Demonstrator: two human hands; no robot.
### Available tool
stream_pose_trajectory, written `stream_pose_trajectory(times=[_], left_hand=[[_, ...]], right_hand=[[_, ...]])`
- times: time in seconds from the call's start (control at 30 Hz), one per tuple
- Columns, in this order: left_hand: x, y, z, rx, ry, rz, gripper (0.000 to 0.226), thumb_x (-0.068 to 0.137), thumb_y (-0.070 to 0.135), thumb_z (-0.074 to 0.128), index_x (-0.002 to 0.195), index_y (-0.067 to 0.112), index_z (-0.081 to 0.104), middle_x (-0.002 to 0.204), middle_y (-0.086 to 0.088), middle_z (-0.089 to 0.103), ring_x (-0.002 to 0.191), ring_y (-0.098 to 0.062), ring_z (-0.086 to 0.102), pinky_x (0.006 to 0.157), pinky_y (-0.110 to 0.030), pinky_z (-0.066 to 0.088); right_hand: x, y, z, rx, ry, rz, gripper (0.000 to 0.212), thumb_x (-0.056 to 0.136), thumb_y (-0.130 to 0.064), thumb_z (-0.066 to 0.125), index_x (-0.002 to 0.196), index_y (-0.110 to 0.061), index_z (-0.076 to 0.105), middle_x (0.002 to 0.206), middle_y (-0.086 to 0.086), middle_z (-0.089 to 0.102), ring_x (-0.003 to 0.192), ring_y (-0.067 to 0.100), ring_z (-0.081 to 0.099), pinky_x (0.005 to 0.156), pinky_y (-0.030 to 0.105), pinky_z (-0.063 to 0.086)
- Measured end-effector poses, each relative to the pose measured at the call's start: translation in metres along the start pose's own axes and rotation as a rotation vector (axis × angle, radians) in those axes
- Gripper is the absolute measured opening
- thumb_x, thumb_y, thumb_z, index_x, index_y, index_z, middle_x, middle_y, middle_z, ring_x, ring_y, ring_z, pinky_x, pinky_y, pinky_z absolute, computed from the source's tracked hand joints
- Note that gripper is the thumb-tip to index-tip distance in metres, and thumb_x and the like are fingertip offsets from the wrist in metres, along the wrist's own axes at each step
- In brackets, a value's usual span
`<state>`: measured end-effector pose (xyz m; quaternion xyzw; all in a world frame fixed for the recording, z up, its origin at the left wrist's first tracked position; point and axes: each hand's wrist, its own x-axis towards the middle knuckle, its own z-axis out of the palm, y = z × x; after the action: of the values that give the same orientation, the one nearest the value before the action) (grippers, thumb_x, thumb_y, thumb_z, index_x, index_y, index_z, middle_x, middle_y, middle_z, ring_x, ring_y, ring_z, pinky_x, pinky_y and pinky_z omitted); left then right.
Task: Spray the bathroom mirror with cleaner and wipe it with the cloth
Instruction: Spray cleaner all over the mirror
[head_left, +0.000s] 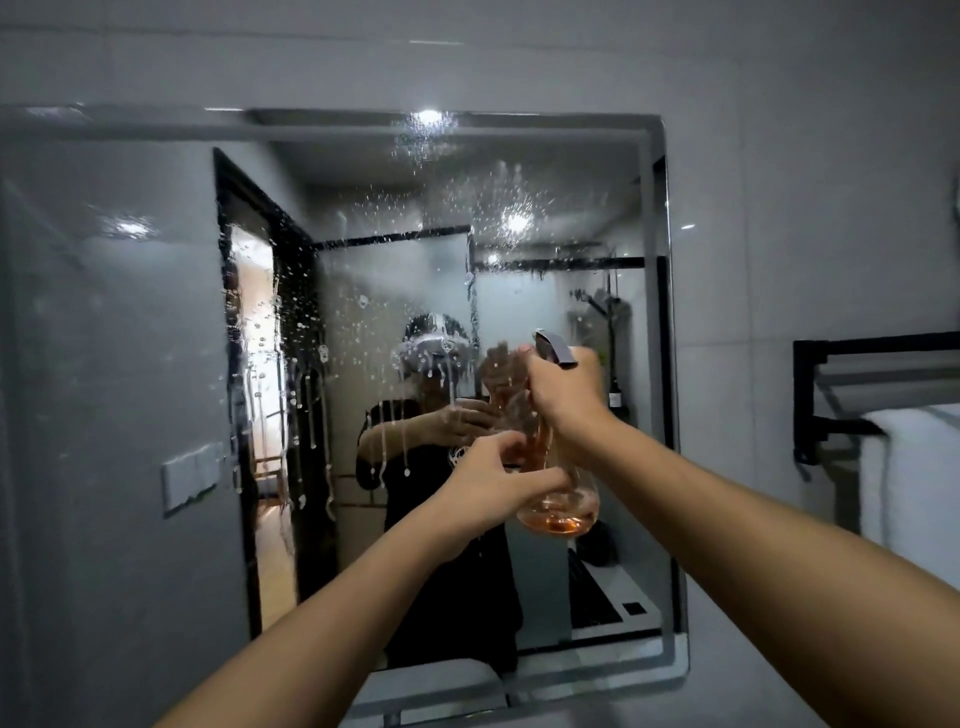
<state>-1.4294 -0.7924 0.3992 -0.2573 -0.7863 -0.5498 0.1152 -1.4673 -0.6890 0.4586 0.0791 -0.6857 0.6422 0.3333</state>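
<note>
The bathroom mirror (395, 249) hangs on the wall ahead, speckled with spray droplets and white streaks running down its middle. A clear spray bottle (558, 506) with orange liquid in its round base and a grey trigger head is held up in front of the glass. My right hand (558, 387) grips the bottle's neck just under the head. My left hand (493, 480) holds the bottle's body from the left, fingers curled round it. No cloth is in view.
A black wall rack (831, 395) with a white towel (914, 478) over it juts out at the right. A white wall switch (189, 475) sits left of the mirror. The sink's rim (441, 691) shows below the glass.
</note>
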Motion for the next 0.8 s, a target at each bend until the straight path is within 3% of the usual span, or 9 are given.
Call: stream_pose_trajectory(times=[0.1, 0.17, 0.27, 0.37, 0.5, 0.6, 0.7, 0.8], left_hand=[[0.004, 0.002, 0.009, 0.005, -0.009, 0.007, 0.033, 0.069, 0.023, 0.078, 0.098, 0.008, 0.071, 0.094, -0.008, 0.074, 0.082, -0.012, 0.067, 0.086, -0.031, 0.054], [0.006, 0.004, 0.015, 0.008, -0.006, 0.01, 0.025, 0.076, 0.016, 0.077, 0.098, 0.007, 0.071, 0.089, -0.004, 0.073, 0.078, -0.006, 0.064, 0.078, -0.021, 0.052], [0.01, 0.006, 0.025, 0.005, -0.006, 0.015, 0.023, 0.079, 0.013, 0.075, 0.101, 0.006, 0.071, 0.083, 0.003, 0.07, 0.074, -0.001, 0.062, 0.07, -0.011, 0.048], [0.015, 0.008, 0.035, 0.014, -0.016, 0.017, 0.024, 0.079, 0.014, 0.075, 0.102, 0.007, 0.07, 0.091, -0.003, 0.073, 0.08, -0.004, 0.064, 0.074, -0.013, 0.049], [0.021, 0.013, 0.048, 0.028, -0.016, 0.034, 0.023, 0.079, 0.014, 0.075, 0.1, 0.007, 0.07, 0.085, 0.002, 0.071, 0.075, 0.0, 0.063, 0.067, -0.008, 0.048], [0.025, 0.017, 0.058, 0.032, -0.012, 0.048, 0.021, 0.078, 0.015, 0.076, 0.097, 0.008, 0.071, 0.081, 0.006, 0.069, 0.072, 0.001, 0.062, 0.066, -0.008, 0.047], [0.029, 0.019, 0.066, 0.045, -0.029, 0.044, 0.026, 0.077, 0.02, 0.077, 0.1, 0.011, 0.07, 0.09, 0.001, 0.073, 0.08, -0.003, 0.065, 0.071, -0.013, 0.049], [0.032, 0.02, 0.074, 0.043, -0.04, 0.038, 0.027, 0.077, 0.02, 0.076, 0.101, 0.011, 0.07, 0.094, -0.003, 0.073, 0.08, -0.004, 0.065, 0.073, -0.017, 0.05]], right_hand=[[0.003, 0.001, -0.008, -0.023, -0.014, 0.009, 0.028, 0.083, -0.032, 0.063, 0.062, -0.015, 0.06, 0.059, 0.006, 0.062, 0.062, 0.028, 0.062, 0.061, 0.039, 0.052], [0.007, 0.003, -0.015, -0.03, -0.024, 0.021, 0.027, 0.073, -0.038, 0.061, 0.067, -0.013, 0.066, 0.069, 0.01, 0.07, 0.072, 0.033, 0.069, 0.07, 0.049, 0.058], [0.011, 0.007, -0.027, -0.04, -0.037, 0.04, 0.025, 0.079, -0.033, 0.063, 0.078, -0.009, 0.07, 0.081, 0.011, 0.074, 0.08, 0.03, 0.071, 0.077, 0.049, 0.057], [0.014, 0.008, -0.039, -0.037, -0.014, 0.039, 0.024, 0.087, -0.027, 0.061, 0.087, -0.004, 0.069, 0.086, 0.013, 0.074, 0.084, 0.03, 0.071, 0.077, 0.046, 0.056], [0.018, 0.009, -0.054, -0.033, -0.017, 0.031, 0.019, 0.091, -0.024, 0.058, 0.08, -0.011, 0.066, 0.078, 0.008, 0.07, 0.073, 0.024, 0.067, 0.067, 0.037, 0.053], [0.02, 0.006, -0.065, -0.025, -0.01, 0.02, 0.021, 0.093, -0.025, 0.058, 0.081, -0.011, 0.067, 0.081, 0.01, 0.071, 0.075, 0.022, 0.066, 0.072, 0.038, 0.054], [0.021, 0.004, -0.074, -0.042, -0.022, 0.025, 0.023, 0.094, -0.028, 0.059, 0.088, -0.008, 0.067, 0.087, 0.012, 0.071, 0.08, 0.025, 0.067, 0.074, 0.038, 0.056], [0.023, 0.005, -0.081, -0.042, -0.021, 0.014, 0.022, 0.094, -0.028, 0.06, 0.08, -0.012, 0.064, 0.076, 0.007, 0.065, 0.071, 0.022, 0.061, 0.066, 0.036, 0.052]])
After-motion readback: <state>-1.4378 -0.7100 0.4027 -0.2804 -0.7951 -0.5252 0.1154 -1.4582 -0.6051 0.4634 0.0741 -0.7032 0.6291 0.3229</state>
